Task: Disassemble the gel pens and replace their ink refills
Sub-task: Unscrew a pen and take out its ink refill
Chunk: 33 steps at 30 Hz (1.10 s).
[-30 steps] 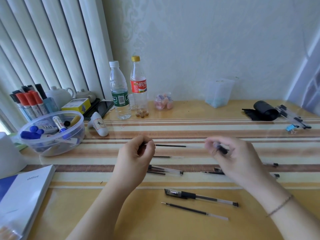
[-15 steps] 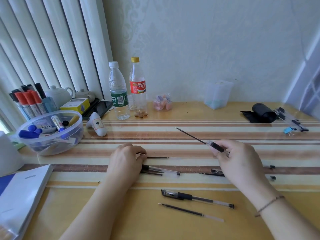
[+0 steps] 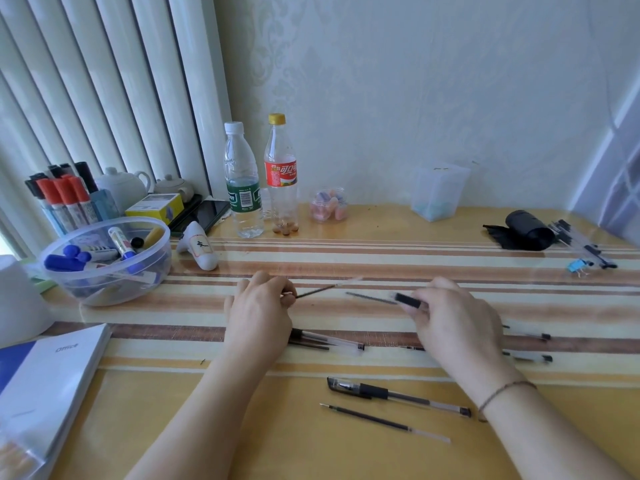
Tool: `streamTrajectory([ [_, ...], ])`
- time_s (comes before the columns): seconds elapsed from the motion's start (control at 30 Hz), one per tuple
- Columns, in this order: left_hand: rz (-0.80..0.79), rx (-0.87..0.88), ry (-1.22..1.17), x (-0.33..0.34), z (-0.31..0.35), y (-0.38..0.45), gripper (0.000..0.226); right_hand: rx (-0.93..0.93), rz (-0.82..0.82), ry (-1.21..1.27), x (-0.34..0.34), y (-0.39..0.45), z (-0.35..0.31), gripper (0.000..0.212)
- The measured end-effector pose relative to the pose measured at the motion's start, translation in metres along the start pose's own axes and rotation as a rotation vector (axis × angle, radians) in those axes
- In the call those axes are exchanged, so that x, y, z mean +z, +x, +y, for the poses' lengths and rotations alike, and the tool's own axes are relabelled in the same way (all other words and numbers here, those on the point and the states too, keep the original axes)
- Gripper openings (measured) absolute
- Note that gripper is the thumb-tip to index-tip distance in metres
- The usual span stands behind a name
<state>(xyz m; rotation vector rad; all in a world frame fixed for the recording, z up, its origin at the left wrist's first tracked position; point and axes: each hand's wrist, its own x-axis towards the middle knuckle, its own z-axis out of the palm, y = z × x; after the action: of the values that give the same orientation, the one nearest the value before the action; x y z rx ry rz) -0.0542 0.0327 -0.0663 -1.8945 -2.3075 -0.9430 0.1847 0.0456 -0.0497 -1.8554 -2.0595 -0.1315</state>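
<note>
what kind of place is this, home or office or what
Probably a home desk set against a wall. A teapot and drink bottles stand at the back beside vertical blinds, with a tub of markers and loose pens on the desk.

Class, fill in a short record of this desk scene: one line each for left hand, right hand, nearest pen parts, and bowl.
left hand: pinches a thin ink refill
right hand: grips a pen barrel, refill tip sticking out
nearest pen parts: capped gel pen with a loose refill lying in front of it
bowl: clear plastic, holds markers, far left
</note>
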Motion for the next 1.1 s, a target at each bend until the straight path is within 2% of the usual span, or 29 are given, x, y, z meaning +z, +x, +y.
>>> streamTrajectory([
  [0.1, 0.063, -0.012, -0.127, -0.001, -0.002, -0.001, 0.016, -0.123, -0.061, 0.022, 0.003, -0.003, -0.016, 0.022],
  [0.23, 0.061, 0.029, -0.131, 0.001, 0.002, -0.005, 0.017, -0.195, -0.106, 0.038, 0.006, -0.006, -0.023, 0.025],
  [0.47, 0.035, 0.038, -0.145, 0.003, -0.002, -0.006, 0.017, -0.184, -0.085, 0.072, -0.013, -0.007, -0.004, 0.071],
  [0.73, 0.033, 0.145, -0.16, 0.003, 0.006, -0.011, 0.016, -0.278, -0.085, 0.276, -0.018, -0.013, 0.0, 0.033],
  [1.1, 0.031, 0.2, -0.166, 0.005, 0.005, -0.014, 0.017, -0.299, -0.128, 0.242, -0.015, -0.012, 0.001, 0.03],
])
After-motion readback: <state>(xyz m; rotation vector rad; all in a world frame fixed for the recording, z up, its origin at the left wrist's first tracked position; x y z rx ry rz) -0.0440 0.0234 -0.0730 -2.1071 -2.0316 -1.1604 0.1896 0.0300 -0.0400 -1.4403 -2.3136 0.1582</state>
